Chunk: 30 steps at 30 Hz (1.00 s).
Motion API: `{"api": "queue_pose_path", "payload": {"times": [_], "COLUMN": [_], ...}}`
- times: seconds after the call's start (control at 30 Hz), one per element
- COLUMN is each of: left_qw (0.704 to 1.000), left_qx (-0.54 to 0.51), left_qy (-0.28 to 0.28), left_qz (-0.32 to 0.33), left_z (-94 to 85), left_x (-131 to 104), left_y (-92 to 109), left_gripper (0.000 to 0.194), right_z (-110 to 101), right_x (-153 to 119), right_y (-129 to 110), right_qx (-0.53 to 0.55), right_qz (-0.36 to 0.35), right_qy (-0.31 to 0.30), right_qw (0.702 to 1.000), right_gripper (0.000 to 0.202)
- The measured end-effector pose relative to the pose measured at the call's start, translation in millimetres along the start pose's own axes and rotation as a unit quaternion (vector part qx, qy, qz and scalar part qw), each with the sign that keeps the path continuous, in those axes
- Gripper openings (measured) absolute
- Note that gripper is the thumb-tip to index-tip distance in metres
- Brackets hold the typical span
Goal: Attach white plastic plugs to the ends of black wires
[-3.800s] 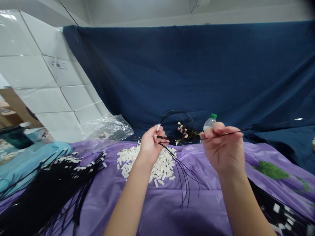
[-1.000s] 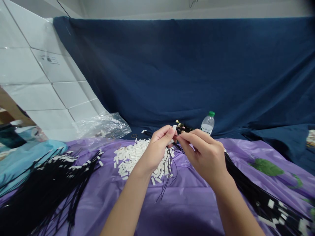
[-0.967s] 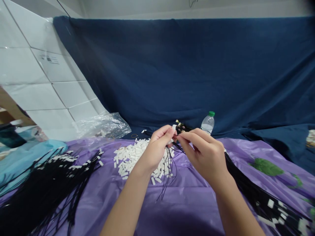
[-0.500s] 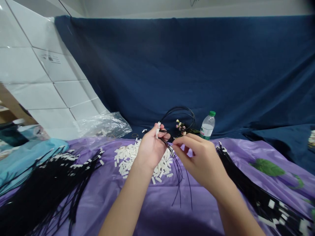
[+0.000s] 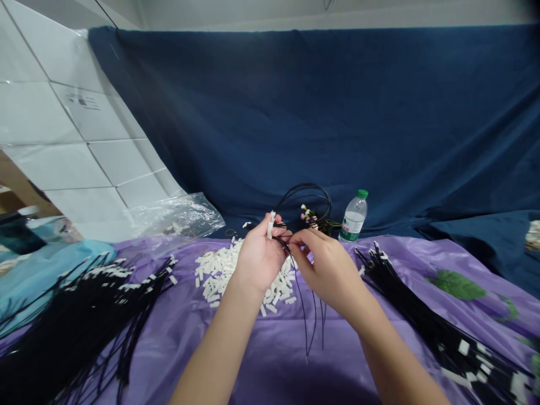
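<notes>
My left hand [image 5: 258, 261] is closed, with small white tags [image 5: 270, 226] upright between the thumb and fingers. Thin black cords [image 5: 328, 198] run from these tags, looping behind the hands and hanging down in front. At the fingers of the left hand, my right hand [image 5: 327, 270] pinches some of these cords; its fingertips are close together. Below the left hand lies a heap of small white plastic pieces [image 5: 217, 273] on the purple cloth [image 5: 261, 360], partly hidden by the hand and wrist.
A large bundle of black cords with white tags [image 5: 71, 320] lies at left, another bundle [image 5: 417, 309] at right. Behind are a green-capped bottle [image 5: 354, 219], small flowers [image 5: 310, 215] and a clear plastic bag [image 5: 185, 214]. A dark blue curtain [image 5: 316, 112] hangs at the back.
My right hand has moved left, closer to my left hand, and now pinches the cords there. The hanging cord ends have shifted. My left hand keeps its hold.
</notes>
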<state>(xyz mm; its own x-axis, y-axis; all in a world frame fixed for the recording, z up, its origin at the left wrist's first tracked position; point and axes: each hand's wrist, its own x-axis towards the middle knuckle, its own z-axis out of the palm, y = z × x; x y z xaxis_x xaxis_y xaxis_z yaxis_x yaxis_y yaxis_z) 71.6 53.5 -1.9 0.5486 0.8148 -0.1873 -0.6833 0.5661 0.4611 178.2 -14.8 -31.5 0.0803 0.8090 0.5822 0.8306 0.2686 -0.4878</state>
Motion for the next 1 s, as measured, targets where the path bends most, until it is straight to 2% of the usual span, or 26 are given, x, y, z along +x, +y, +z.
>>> {"api": "queue_pose_path", "payload": {"times": [0.1, 0.17, 0.23, 0.3, 0.37, 0.43, 0.5, 0.67, 0.73, 0.87, 0.93, 1.0], "left_qw": [0.999, 0.997, 0.995, 0.995, 0.994, 0.993, 0.993, 0.992, 0.992, 0.993, 0.993, 0.993], "left_qx": [0.005, 0.008, 0.014, 0.018, 0.014, 0.013, 0.016, 0.025, 0.023, 0.023, 0.026, 0.028], "left_qy": [0.013, 0.022, 0.031, 0.037, 0.039, 0.038, 0.032, 0.025, 0.028, 0.035, 0.038, 0.038], "left_qz": [0.038, 0.075, 0.09, 0.09, 0.099, 0.107, 0.111, 0.123, 0.122, 0.114, 0.105, 0.107], "left_z": [0.8, 0.7, 0.2, -0.6, -1.6, -2.9, -4.2, -5.8, -5.6, -4.6, -4.4, -4.4], "left_x": [1, 3, 4, 5, 6, 7, 9, 11, 10, 9, 8, 9], "left_y": [-1, -1, 1, 3, 4, 5, 5, 4, 4, 4, 4, 4], "left_gripper": [0.021, 0.017, 0.014, 0.012, 0.013, 0.014, 0.014, 0.013, 0.013, 0.013, 0.013, 0.013], "right_z": [1, 0, -4, -10, -16, -20, -21, -22, -26, -30, -29, -28], "right_x": [1, 4, 7, 9, 11, 12, 13, 17, 17, 15, 16, 17], "right_y": [3, 8, 16, 26, 37, 45, 51, 57, 57, 57, 57, 59], "right_qx": [0.055, 0.165, 0.316, 0.452, 0.536, 0.576, 0.594, 0.595, 0.578, 0.555, 0.562, 0.579], "right_qz": [0.018, 0.037, 0.07, 0.101, 0.109, 0.104, 0.101, 0.066, 0.058, 0.081, 0.076, 0.065], "right_qy": [-0.012, -0.033, -0.071, -0.122, -0.165, -0.174, -0.136, 0.069, 0.083, 0.05, 0.082, 0.144], "right_qw": [0.998, 0.985, 0.944, 0.878, 0.821, 0.792, 0.786, 0.798, 0.81, 0.827, 0.819, 0.8], "right_gripper": [0.01, 0.008, 0.011, 0.015, 0.014, 0.014, 0.021, 0.009, 0.01, 0.017, 0.02, 0.017]}}
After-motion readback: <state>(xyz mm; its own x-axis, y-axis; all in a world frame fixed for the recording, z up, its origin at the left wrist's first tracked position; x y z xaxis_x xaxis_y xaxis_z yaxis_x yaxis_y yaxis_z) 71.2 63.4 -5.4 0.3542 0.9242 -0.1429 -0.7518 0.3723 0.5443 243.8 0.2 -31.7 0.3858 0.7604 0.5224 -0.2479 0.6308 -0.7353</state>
